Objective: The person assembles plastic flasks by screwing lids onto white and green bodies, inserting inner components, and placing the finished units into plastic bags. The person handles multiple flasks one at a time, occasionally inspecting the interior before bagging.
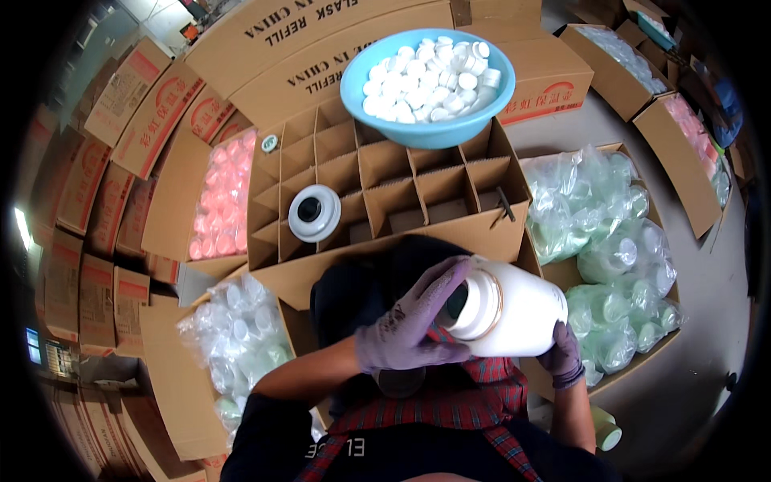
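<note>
A white, wide-bodied flask [526, 313] lies tilted on its side in front of my chest, its mouth toward the left. My left hand [414, 321], in a purple-grey glove, is cupped around the mouth end, fingers above and thumb below. Something dark shows at the mouth; whether it is the inside or a part in it, I cannot tell. My right hand [564, 357], gloved alike, grips the base, with some fingers hidden behind it. Ahead stands a divided carton [393, 197]; a white round piece with a dark centre [314, 214] sits in one of its compartments.
A light-blue basin [426, 136] heaped with white caps [434, 80] rests on the carton's far side. Bagged pale-green cups [594, 209] fill a box at right. Boxes of pink pieces [221, 197] and bagged clear cups [241, 337] stand at left. Stacked cartons [88, 233] line the far left.
</note>
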`<action>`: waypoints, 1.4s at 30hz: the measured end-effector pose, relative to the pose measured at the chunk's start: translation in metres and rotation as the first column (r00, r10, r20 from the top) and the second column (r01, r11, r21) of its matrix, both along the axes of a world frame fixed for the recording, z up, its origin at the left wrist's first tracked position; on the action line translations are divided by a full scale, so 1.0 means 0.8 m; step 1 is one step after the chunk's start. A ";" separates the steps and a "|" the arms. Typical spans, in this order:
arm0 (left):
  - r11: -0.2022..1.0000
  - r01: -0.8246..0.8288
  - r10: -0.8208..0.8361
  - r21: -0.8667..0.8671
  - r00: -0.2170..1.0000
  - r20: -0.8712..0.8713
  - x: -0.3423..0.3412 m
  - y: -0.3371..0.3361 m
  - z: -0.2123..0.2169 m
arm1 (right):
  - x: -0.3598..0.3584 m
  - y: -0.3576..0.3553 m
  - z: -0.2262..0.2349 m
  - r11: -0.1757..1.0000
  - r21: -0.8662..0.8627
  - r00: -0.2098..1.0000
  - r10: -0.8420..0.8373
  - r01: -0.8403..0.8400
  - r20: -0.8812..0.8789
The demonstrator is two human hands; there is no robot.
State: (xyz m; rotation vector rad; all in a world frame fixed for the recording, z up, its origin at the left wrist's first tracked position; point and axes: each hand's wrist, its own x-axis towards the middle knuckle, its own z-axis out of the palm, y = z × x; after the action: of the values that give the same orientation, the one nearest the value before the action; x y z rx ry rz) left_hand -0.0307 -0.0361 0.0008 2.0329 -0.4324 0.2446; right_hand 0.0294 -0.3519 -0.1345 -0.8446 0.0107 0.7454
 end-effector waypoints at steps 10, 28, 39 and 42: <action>0.188 -0.043 0.513 0.981 0.856 -0.061 0.417 0.201 0.023 | 0.030 -0.005 -0.045 0.997 0.044 0.992 0.064 -0.059 -0.113; 0.943 -0.079 0.044 0.324 0.992 0.116 0.036 0.051 0.066 | 0.029 0.032 -0.028 0.991 0.124 0.997 0.058 -0.051 -0.049; 0.975 -0.204 0.177 0.089 0.953 0.246 -0.052 0.026 0.005 | -0.024 0.033 0.007 0.996 -0.086 0.972 0.027 -0.007 0.233; 0.959 -0.147 0.074 0.241 0.955 0.286 -0.064 0.020 0.013 | -0.030 0.024 0.013 0.993 -0.116 0.960 0.003 0.031 0.280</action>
State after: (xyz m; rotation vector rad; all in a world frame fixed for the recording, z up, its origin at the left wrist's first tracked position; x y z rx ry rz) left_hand -0.0818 -0.0198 0.0115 2.2943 -0.5454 0.5704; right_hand 0.0051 -0.3329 -0.1243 -1.0579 -0.1932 0.6106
